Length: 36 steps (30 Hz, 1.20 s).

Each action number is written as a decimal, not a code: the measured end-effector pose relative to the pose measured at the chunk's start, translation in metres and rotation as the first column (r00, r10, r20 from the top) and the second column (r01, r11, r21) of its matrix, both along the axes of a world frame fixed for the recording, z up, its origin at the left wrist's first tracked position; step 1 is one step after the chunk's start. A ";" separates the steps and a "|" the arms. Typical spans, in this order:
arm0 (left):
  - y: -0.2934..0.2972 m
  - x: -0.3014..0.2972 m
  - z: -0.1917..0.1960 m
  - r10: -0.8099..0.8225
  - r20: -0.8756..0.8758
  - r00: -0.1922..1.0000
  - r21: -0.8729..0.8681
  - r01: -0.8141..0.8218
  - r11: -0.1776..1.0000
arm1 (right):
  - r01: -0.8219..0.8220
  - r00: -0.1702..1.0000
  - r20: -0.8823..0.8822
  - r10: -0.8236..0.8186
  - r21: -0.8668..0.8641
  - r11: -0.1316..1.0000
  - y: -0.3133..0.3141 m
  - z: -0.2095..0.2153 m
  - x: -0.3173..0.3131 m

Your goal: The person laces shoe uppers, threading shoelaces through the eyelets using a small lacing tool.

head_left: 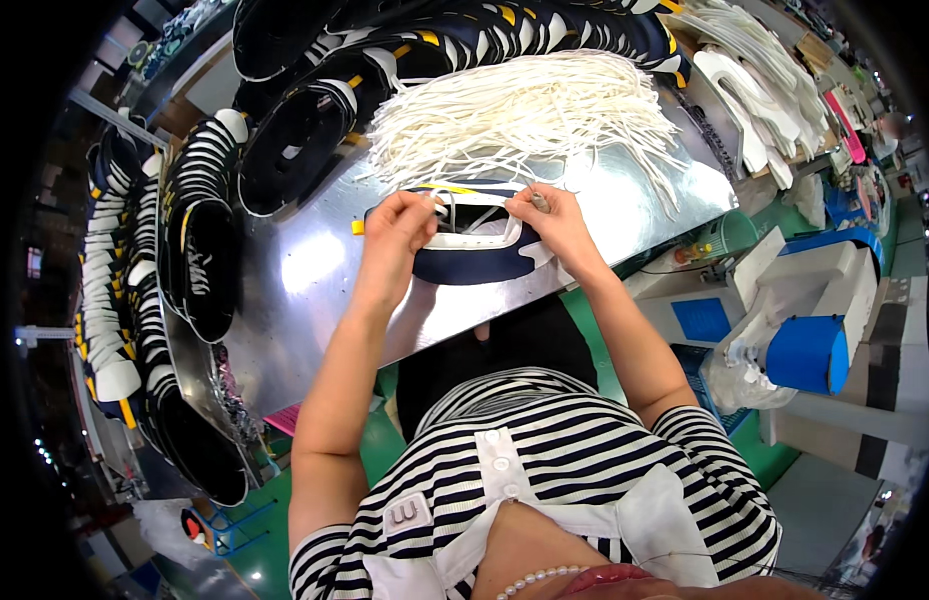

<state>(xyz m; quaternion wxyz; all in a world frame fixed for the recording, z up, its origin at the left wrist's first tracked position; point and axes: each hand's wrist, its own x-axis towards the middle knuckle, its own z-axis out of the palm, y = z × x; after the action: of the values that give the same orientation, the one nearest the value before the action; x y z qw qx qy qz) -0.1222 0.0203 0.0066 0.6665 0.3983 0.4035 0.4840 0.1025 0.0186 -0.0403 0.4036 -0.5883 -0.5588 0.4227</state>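
Note:
A navy shoe upper (465,265) with a white eyelet band and a yellow tab lies on the metal table before me. My left hand (397,232) is closed at the left end of its opening, thumb and fingertips pinched on a white shoelace (450,208) that loops into the opening. At the opening's right end my right hand (555,222) is closed too, gripping a small metal-coloured piece (540,202) that sticks out between its fingers. Most of that piece is hidden, so its kind cannot be told.
Beyond the upper, a heap of white shoelaces (525,110) covers the table (315,320). Nested shoe uppers (295,150) stand in rows behind and at left (200,250). White cut pieces (755,110) are stacked at far right. A machine with a blue cover (810,355) stands right.

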 end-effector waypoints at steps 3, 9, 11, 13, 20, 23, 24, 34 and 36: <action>0.010 -0.036 -0.005 -0.064 0.461 0.885 -0.108 0.127 0.986 | 0.096 0.976 0.180 -0.121 0.142 0.985 -0.007 0.007 -0.016; 0.020 -0.206 0.023 0.239 0.788 0.567 -0.094 -0.273 0.957 | 0.166 0.917 0.330 -0.224 0.194 0.967 -0.008 0.004 -0.014; 0.007 -0.321 0.035 0.447 0.706 0.550 -0.168 -0.483 0.860 | 0.143 0.919 0.307 -0.249 0.329 0.934 -0.008 0.004 -0.022; -0.008 -0.344 0.043 0.341 0.862 0.376 -0.177 -0.407 0.896 | 0.159 0.922 0.306 -0.238 0.260 0.952 -0.013 0.010 -0.020; -0.039 0.001 0.068 -0.190 -0.068 0.979 0.337 0.202 0.920 | 0.089 0.996 -0.032 -0.085 0.151 0.984 0.007 -0.031 -0.006; -0.052 0.055 0.059 -0.309 -0.318 0.896 0.284 0.401 0.871 | -0.083 0.555 -0.830 -0.051 -0.117 0.990 -0.004 0.023 0.029; -0.049 0.062 0.042 -0.337 -0.275 0.900 0.224 0.401 0.888 | 0.081 0.562 -0.806 -0.184 -0.167 0.983 -0.015 0.033 0.071; -0.045 0.076 0.040 -0.460 -0.359 0.812 0.157 0.538 0.828 | 0.656 0.753 -0.436 -0.493 0.444 0.610 -0.083 0.220 0.237; -0.043 0.080 0.047 -0.469 -0.418 0.778 0.200 0.583 0.788 | 0.331 0.694 0.238 -0.679 0.732 0.595 -0.100 0.220 0.202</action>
<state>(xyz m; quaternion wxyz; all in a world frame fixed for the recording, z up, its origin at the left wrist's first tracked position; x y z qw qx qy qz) -0.0421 -0.0232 0.0533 0.6211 0.6768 0.3013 0.2558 0.3041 -0.0816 0.1799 0.5264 -0.6397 -0.5514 -0.0982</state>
